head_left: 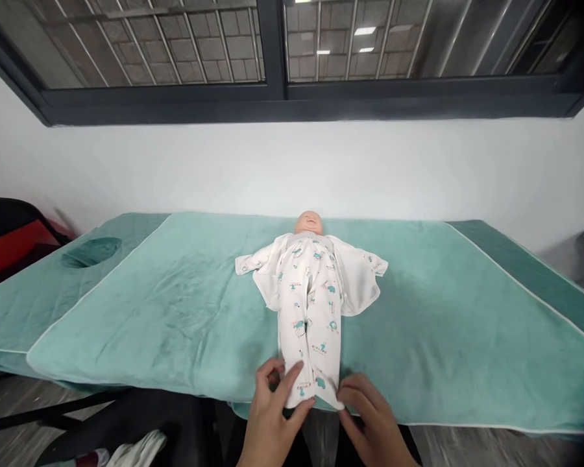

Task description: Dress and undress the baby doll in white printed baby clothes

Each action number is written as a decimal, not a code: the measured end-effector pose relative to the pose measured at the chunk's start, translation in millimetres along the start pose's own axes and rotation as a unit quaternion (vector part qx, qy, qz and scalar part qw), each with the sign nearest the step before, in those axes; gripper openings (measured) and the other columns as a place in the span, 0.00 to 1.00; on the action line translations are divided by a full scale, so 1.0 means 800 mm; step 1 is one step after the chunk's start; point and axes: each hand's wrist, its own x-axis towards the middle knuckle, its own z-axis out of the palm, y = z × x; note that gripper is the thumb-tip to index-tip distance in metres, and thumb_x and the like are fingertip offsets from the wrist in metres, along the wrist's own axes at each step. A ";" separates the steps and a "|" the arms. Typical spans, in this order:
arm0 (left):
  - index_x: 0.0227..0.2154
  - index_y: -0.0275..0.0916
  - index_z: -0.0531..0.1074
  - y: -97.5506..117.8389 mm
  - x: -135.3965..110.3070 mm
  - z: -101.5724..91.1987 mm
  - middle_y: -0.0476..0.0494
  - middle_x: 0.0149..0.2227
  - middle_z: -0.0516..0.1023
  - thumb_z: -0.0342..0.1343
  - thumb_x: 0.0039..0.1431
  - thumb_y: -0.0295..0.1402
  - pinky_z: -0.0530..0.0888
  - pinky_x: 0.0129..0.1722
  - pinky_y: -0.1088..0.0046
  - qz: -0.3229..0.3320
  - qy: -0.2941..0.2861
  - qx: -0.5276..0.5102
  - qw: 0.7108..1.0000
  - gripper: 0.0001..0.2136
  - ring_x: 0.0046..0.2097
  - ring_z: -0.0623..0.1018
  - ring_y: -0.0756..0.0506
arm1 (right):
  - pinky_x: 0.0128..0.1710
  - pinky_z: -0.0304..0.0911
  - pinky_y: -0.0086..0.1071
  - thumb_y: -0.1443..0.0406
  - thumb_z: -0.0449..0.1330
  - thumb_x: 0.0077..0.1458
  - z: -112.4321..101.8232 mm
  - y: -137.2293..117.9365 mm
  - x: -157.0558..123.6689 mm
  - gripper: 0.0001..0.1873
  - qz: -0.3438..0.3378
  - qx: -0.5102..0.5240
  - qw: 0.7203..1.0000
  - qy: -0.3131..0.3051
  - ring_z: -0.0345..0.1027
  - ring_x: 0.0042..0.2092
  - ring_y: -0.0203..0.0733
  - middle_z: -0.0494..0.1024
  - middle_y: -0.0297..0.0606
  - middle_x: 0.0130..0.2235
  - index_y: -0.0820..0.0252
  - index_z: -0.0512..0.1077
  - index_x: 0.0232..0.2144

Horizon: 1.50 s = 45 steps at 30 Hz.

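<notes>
White printed trousers (324, 324) are centre frame, laid lengthwise over the doll (309, 224), waist end just below its head, cuffs down at the near edge of the green bed (428, 311). Can't tell if the doll's legs are inside.

Left hand (275, 408), bottom centre: thumb and forefinger apart, touching the left-side cuff; can't tell if the other fingers grip it. Right hand (370, 415), just right of it: thumb and fingers pinched on the outer corner of the other cuff.

White top (360, 279) spread either side of the trousers, sleeves out. Black chair (185, 421) lower left, crumpled cloth (139, 449) on it. Dark window frame (272, 52) along the top.
</notes>
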 end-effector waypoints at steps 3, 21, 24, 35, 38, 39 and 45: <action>0.57 0.59 0.69 0.010 0.001 0.004 0.38 0.52 0.66 0.58 0.59 0.34 0.80 0.45 0.55 0.031 0.021 0.017 0.999 0.23 0.50 0.76 0.36 | 0.30 0.72 0.40 0.74 0.56 0.55 -0.026 -0.017 -0.002 0.20 -0.046 0.013 0.999 0.007 0.71 0.35 0.46 0.74 0.41 0.36 0.45 0.66 0.46; 0.43 0.45 0.73 -0.001 -0.032 -0.030 0.41 0.37 0.74 0.51 0.60 0.22 0.77 0.33 0.68 0.110 0.079 -0.007 0.991 0.13 0.35 0.77 0.44 | 0.30 0.68 0.31 0.66 0.55 0.64 -0.035 0.007 -0.011 0.07 0.007 -0.037 0.995 -0.096 0.72 0.32 0.39 0.76 0.32 0.30 0.53 0.69 0.33; 0.36 0.40 0.72 -0.014 -0.002 -0.049 0.43 0.36 0.74 0.51 0.61 0.20 0.75 0.34 0.72 0.152 0.066 -0.021 0.986 0.09 0.36 0.77 0.47 | 0.38 0.70 0.32 0.67 0.54 0.66 -0.057 0.019 0.017 0.06 0.032 -0.057 0.996 -0.067 0.73 0.40 0.40 0.77 0.35 0.38 0.53 0.71 0.39; 0.47 0.39 0.76 -0.078 0.209 0.000 0.36 0.51 0.76 0.54 0.59 0.25 0.63 0.63 0.47 0.225 -0.018 0.152 0.962 0.14 0.59 0.69 0.35 | 0.59 0.58 0.45 0.71 0.56 0.61 -0.018 0.108 0.177 0.15 -0.064 -0.296 0.952 -0.044 0.63 0.57 0.51 0.75 0.46 0.52 0.60 0.74 0.49; 0.44 0.40 0.76 -0.079 0.203 0.016 0.37 0.48 0.77 0.54 0.59 0.25 0.64 0.60 0.47 0.250 0.010 0.118 0.961 0.12 0.54 0.71 0.37 | 0.54 0.59 0.43 0.70 0.57 0.60 -0.016 0.117 0.172 0.10 -0.075 -0.264 0.961 -0.038 0.65 0.51 0.49 0.76 0.44 0.45 0.59 0.76 0.42; 0.42 0.40 0.76 -0.080 0.200 0.017 0.37 0.47 0.77 0.54 0.59 0.25 0.66 0.57 0.48 0.250 0.011 0.109 0.962 0.11 0.52 0.71 0.37 | 0.50 0.60 0.42 0.70 0.58 0.60 -0.018 0.119 0.169 0.08 -0.070 -0.254 0.964 -0.041 0.65 0.48 0.49 0.76 0.43 0.43 0.59 0.76 0.39; 0.28 0.39 0.73 -0.083 0.200 0.017 0.37 0.37 0.75 0.52 0.61 0.28 0.68 0.37 0.61 0.230 -0.012 0.078 0.970 0.07 0.41 0.70 0.39 | 0.41 0.56 0.38 0.69 0.58 0.59 -0.020 0.124 0.164 0.06 -0.057 -0.253 0.961 -0.093 0.64 0.42 0.47 0.76 0.43 0.41 0.59 0.75 0.36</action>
